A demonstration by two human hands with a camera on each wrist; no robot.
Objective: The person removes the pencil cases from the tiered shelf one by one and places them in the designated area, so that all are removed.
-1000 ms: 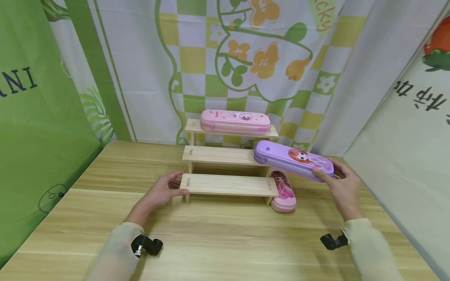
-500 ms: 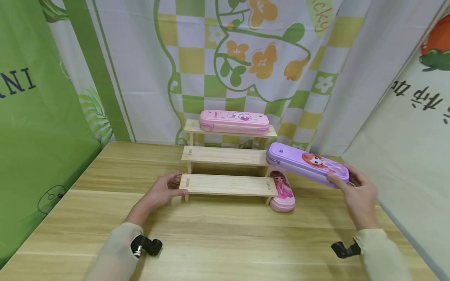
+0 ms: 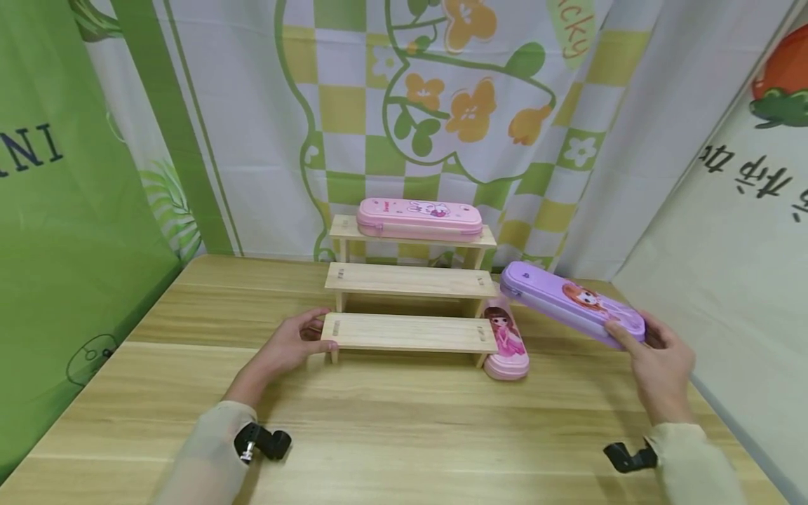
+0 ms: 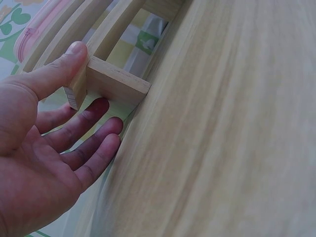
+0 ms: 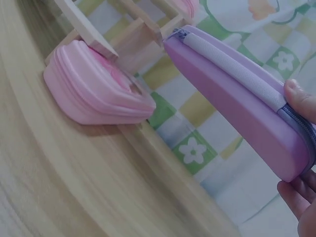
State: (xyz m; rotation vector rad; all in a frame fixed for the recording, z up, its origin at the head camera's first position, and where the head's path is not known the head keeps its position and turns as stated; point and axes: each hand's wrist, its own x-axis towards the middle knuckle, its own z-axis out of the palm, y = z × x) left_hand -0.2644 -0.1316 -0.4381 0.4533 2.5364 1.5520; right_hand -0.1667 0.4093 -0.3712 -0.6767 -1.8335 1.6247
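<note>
My right hand (image 3: 661, 365) grips the right end of a purple zip pencil case (image 3: 562, 296) printed with an orange-haired girl. The right wrist view shows this case (image 5: 237, 106) raised above the table, thumb on one side and fingers on the other. My left hand (image 3: 292, 345) holds the left end of the lowest step of a three-step wooden display stand (image 3: 404, 332); its thumb (image 4: 74, 54) lies on the board's edge. A pink pencil case (image 3: 419, 219) with a rabbit lies on the top step. Another pink pencil case (image 3: 507, 351) with a girl in pink stands against the stand's right side, partly hidden.
The stand rests on a wood-grain table (image 3: 379, 435). A patterned curtain (image 3: 353, 105) hangs behind it, with a green cloth (image 3: 76, 245) on the left and a white printed cloth (image 3: 738, 245) on the right.
My right hand has carried the purple pencil case rightward and slightly down, from over the middle step's right end to beside the stand. My left hand stays at the lowest step.
</note>
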